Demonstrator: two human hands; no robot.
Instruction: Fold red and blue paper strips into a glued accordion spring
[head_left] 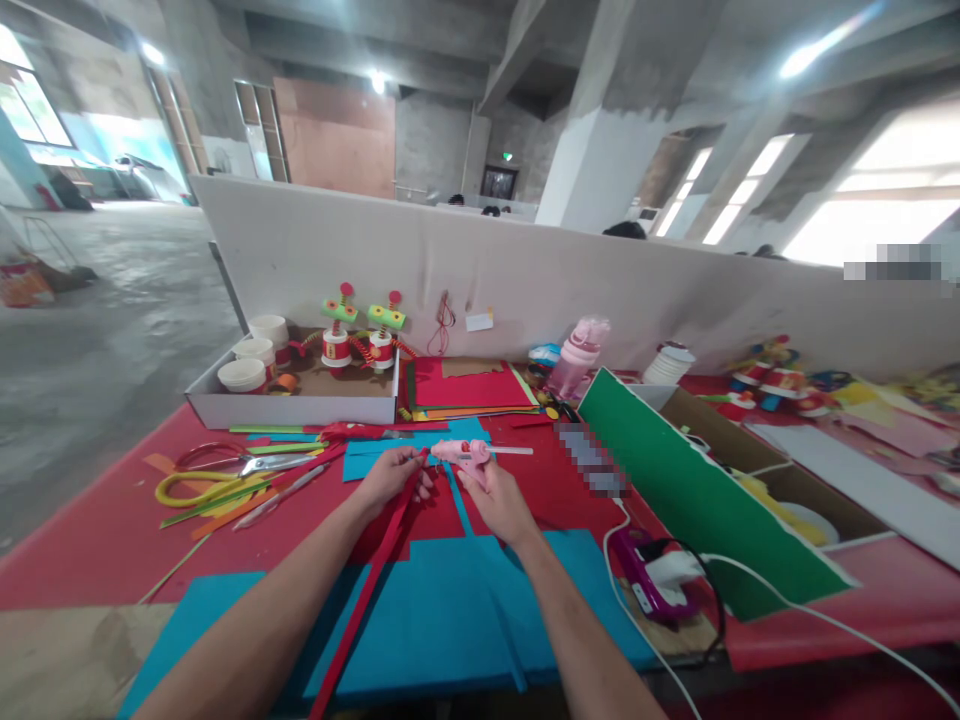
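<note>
Left hand (395, 480) pinching red strip (385, 555) near upper end. Right hand (496, 500) gripping glue gun (466, 455), nozzle close by strip end, over table (551, 500). Blue paper (465, 580) nearer wearer.

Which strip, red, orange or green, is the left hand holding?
The long red strip, extending from the left hand toward the camera; orange and green strips lie unheld.

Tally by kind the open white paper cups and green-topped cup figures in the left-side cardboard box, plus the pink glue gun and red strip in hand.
White paper cups: 3
Green-topped cup figures: 2
Pink glue gun: 1
Red strip: 1
Total: 7
</note>
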